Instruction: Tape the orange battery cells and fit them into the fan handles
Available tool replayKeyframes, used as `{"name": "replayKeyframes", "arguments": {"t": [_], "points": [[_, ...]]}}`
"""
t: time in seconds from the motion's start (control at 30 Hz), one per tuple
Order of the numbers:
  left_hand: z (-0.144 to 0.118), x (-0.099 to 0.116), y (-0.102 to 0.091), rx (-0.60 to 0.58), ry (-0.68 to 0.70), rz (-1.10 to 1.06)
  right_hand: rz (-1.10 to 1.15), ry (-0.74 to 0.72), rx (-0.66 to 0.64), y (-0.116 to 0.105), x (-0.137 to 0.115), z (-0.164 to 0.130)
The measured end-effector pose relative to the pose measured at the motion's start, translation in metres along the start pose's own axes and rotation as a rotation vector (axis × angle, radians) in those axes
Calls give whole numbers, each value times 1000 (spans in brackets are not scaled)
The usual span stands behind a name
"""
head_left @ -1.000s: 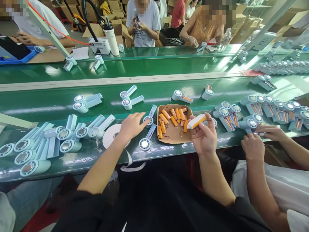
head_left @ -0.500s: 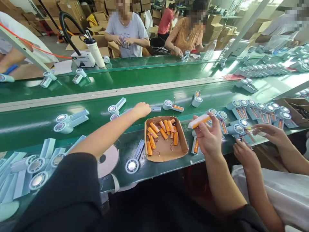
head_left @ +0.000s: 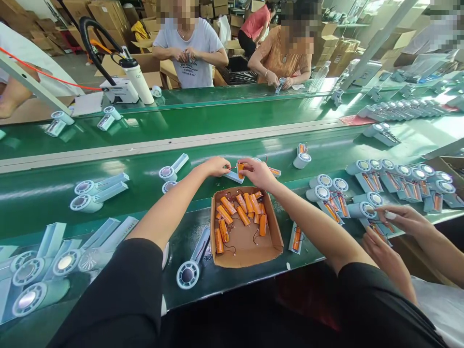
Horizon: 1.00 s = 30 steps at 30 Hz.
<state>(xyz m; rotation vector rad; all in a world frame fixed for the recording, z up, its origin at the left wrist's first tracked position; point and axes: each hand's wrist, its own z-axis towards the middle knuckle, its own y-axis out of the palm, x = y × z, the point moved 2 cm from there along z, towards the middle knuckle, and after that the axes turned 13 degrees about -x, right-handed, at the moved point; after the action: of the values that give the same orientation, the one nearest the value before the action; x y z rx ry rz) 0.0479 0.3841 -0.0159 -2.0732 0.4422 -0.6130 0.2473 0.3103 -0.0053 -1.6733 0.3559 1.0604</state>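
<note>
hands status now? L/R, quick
Left hand: closed on the pale fan housing on the green belt.
Right hand: fingers pinching an orange battery at that housing.

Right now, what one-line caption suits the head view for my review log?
Both hands, left hand and right hand, meet over a pale fan housing with an orange battery, beyond a cardboard tray.
</note>
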Motion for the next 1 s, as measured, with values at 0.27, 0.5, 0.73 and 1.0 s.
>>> {"name": "replayKeyframes", "arguments": {"t": [0.27, 0.5, 0.73, 1.0], "points": [[7, 11, 5, 89, -94, -55, -533, 105, -183, 1, -7, 10], [17, 17, 3, 127, -128, -118, -700, 161, -305, 7, -7, 15], [24, 23, 3, 149, -148, -182, -825, 254, -394, 19, -15, 34], [25, 36, 5, 188, -146, -222, -914, 315, -407, -3, -31, 16]]}}
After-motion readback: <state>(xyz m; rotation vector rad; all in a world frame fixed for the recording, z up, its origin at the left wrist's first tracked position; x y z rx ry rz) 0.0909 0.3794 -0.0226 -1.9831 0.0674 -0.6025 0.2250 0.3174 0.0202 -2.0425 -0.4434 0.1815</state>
